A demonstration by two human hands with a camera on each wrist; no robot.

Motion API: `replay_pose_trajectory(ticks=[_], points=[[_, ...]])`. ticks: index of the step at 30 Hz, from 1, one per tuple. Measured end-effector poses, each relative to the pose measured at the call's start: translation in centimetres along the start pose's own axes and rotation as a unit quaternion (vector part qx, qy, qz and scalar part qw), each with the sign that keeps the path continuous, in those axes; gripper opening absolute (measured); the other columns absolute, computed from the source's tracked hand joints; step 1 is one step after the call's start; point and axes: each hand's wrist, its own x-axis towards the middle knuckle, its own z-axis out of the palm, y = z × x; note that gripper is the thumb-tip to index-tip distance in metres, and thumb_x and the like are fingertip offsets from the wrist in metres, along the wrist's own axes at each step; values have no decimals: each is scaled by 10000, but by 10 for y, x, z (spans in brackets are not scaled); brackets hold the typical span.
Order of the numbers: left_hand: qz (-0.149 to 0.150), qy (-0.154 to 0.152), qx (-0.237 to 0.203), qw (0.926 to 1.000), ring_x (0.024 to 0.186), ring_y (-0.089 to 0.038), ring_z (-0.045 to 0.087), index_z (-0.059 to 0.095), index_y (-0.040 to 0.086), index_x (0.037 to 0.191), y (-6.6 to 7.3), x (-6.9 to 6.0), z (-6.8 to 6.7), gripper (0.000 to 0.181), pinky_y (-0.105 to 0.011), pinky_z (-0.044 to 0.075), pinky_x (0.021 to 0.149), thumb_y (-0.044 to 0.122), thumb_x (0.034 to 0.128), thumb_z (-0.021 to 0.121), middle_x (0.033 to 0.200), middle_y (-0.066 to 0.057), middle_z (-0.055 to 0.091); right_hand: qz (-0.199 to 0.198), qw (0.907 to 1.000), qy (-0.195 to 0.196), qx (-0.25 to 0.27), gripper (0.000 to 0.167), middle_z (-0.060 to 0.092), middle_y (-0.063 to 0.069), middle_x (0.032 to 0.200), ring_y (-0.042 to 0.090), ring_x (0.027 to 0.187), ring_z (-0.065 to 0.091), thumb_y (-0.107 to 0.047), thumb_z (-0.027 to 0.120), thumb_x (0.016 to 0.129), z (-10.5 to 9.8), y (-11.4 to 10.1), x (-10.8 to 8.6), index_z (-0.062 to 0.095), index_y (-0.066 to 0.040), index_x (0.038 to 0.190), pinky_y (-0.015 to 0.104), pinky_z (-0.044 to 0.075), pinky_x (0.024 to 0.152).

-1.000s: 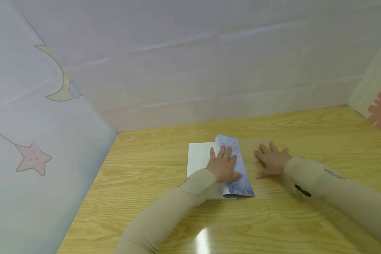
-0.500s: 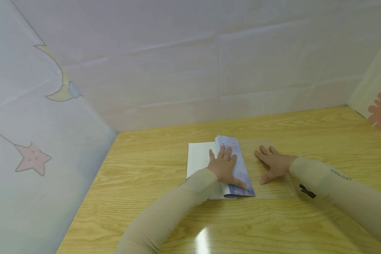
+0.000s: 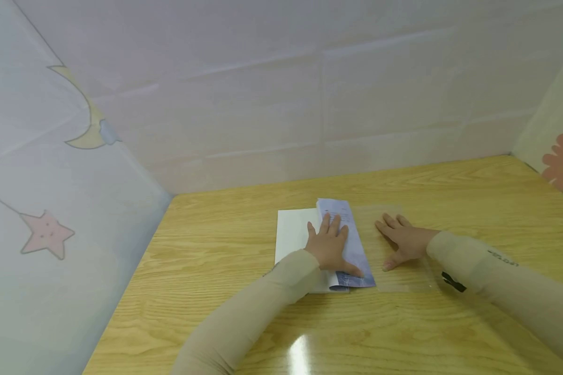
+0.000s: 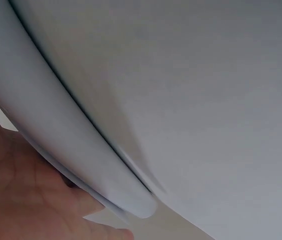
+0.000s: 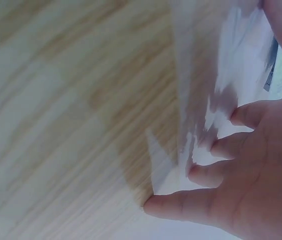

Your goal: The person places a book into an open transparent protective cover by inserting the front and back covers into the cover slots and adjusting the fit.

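A book with a purple-blue cover (image 3: 355,245) lies on the table, its white page side (image 3: 291,229) showing at the left. The cover part is folded over and curls at its lower edge. My left hand (image 3: 328,249) rests on it with fingers spread. In the left wrist view the rolled white fold (image 4: 81,120) passes beside the palm. From the cover's right side extends a clear plastic sheet (image 3: 403,285). My right hand (image 3: 405,242) lies on that sheet, fingers straight and apart. The right wrist view shows the fingertips touching the clear film (image 5: 198,100).
The wood-grain table (image 3: 216,245) extends around the book on all sides. A pale wall covering (image 3: 262,130) borders the back, with a printed wall (image 3: 47,172) on the left. A black clip-like piece (image 3: 453,282) sits at the right sleeve.
Over the second my right hand has shifted slightly right, and its thumb has moved toward the near side. My left thumb has stretched outward across the cover. The book stays in place.
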Motion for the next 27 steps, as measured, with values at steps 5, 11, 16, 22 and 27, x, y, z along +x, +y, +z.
replay_pose_trajectory(ticks=[5,11,16,22,27], points=[[-38,135,-3,9999,1476,-266,-70,159,183,1573,1,4,5,1148,-574,163,1128,816,711,575,1628,-61,-17,21,10000,-34,-11,1198,-59,418,1497,649,1317,-90,-548,767,741,-1,0,0,118,127,1487,767,81,991],[-45,133,193,9997,1476,-257,-76,151,193,1574,5,4,4,1140,-586,152,1125,834,716,542,1627,-52,-24,-74,9999,8,-118,1201,-46,432,1489,662,1309,-78,-569,755,742,1,4,3,124,137,1481,764,93,992],[26,51,378,9993,1477,-245,-69,153,205,1573,8,1,1,1120,-574,145,1131,849,726,502,1628,-42,-17,-102,9997,24,-202,1194,-37,438,1485,669,1305,-68,-571,751,745,2,5,3,132,141,1477,765,105,990],[152,-139,563,9982,1479,-231,-59,159,224,1573,10,1,-2,1099,-565,135,1137,858,732,473,1630,-27,-9,-127,9998,30,-174,1187,-34,446,1479,674,1301,-66,-556,757,748,2,3,3,134,150,1471,764,105,991],[215,-224,542,9980,1478,-219,-69,160,237,1573,10,6,1,1100,-564,113,1141,860,726,483,1630,-16,-17,-123,9997,51,-197,1182,-27,451,1475,679,1298,-57,-551,759,748,1,2,2,139,153,1468,769,108,984]])
